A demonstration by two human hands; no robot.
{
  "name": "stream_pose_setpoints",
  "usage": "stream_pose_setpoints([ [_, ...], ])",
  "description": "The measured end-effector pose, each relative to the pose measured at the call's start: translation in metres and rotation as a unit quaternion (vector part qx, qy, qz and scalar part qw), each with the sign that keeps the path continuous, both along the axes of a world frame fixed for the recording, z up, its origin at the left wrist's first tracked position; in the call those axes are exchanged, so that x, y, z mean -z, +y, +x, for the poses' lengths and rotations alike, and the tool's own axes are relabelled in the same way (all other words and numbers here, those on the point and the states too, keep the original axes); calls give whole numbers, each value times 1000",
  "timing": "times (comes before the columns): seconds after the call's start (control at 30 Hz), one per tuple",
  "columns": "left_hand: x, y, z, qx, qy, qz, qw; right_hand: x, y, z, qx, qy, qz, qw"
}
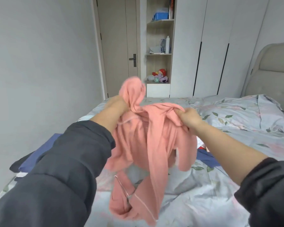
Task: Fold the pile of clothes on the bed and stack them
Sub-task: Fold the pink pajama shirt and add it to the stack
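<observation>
- Dark sleeves (64,169) cover both arms.
- Left hand (116,104) and right hand (189,117) each grip the pink garment (143,145), lifted above the bed (236,145).
- Blue clothes (38,154) lie at left.

pink garment (143,145), floral pale-blue bedsheet (220,185)
</observation>
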State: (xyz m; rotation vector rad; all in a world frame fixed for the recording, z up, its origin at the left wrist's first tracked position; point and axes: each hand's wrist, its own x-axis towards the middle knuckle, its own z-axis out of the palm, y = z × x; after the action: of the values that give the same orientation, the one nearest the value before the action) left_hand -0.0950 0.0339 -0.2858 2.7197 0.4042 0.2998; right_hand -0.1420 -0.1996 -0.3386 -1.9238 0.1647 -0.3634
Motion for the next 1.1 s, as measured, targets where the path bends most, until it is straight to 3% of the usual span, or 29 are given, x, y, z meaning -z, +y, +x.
stream_pose_setpoints([
  [0.03,4,1,-4,12,-18,33,999,-10,1,0,3,-18,-28,999],
  [0.1,11,-8,-12,170,-57,-69,981,-27,7,4,0,-47,-47,998],
  [0.17,21,-31,-30,375,16,-227,899,-39,17,7,-17,-52,-19,998],
  [0.23,33,-54,-45,454,47,-282,844,-47,27,8,-50,-41,35,997],
  [0.37,50,-69,-40,393,-40,-402,826,-50,29,4,-77,-25,171,982],
  [0.47,52,-63,-30,297,-88,-479,821,-37,11,4,-152,18,302,941],
  [0.63,42,-42,-13,114,-151,-648,738,14,-24,-1,-84,159,265,948],
  [0.77,33,-38,-6,71,-160,-720,672,44,-12,-5,-213,231,328,891],
  [0.87,34,-43,-6,72,-144,-738,655,32,5,-6,-277,180,401,854],
  [1.0,42,-42,-7,68,-126,-728,671,3,6,-3,-267,95,415,865],
  [1.1,52,-39,-5,63,-114,-731,670,-6,12,0,-195,124,321,918],
])
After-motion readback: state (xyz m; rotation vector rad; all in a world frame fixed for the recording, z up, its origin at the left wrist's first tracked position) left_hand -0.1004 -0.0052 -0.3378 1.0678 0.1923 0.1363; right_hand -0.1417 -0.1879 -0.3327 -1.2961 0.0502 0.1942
